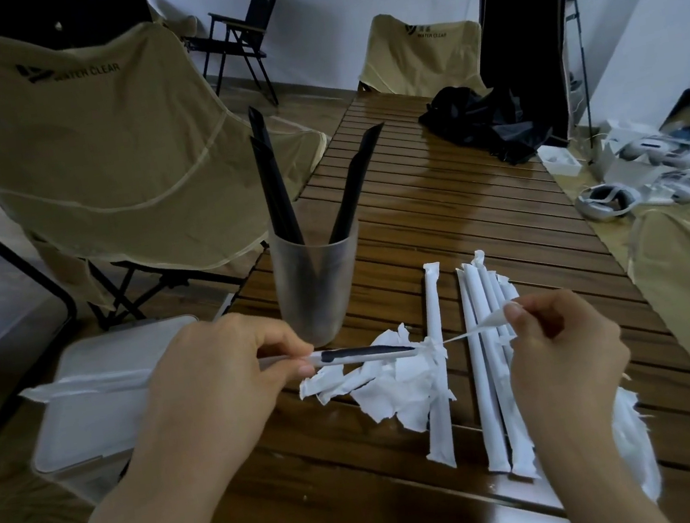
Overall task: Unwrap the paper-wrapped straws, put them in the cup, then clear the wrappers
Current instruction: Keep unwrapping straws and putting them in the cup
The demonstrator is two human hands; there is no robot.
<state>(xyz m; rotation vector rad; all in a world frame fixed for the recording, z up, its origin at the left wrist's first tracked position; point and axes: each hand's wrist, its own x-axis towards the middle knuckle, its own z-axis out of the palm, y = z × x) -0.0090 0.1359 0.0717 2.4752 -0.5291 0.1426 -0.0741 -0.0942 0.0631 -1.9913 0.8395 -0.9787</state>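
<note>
My left hand (220,367) grips a paper-wrapped straw (365,352) held level over the table, its black body showing through a torn slit. My right hand (562,337) pinches a thin strip of wrapper (483,327) pulled rightward off the straw's tip. A frosted cup (315,283) stands just behind, holding three black straws (275,191). Torn white wrappers (396,387) lie crumpled under the held straw. Several wrapped straws (490,374) lie side by side on the slatted wooden table (438,212), one (437,363) a little apart to the left.
A translucent lidded bin (102,406) sits at the table's left edge under my left hand. More torn paper (634,442) lies at the right, behind my right forearm. A black bag (487,121) rests at the far end. Beige camp chairs (86,133) stand around.
</note>
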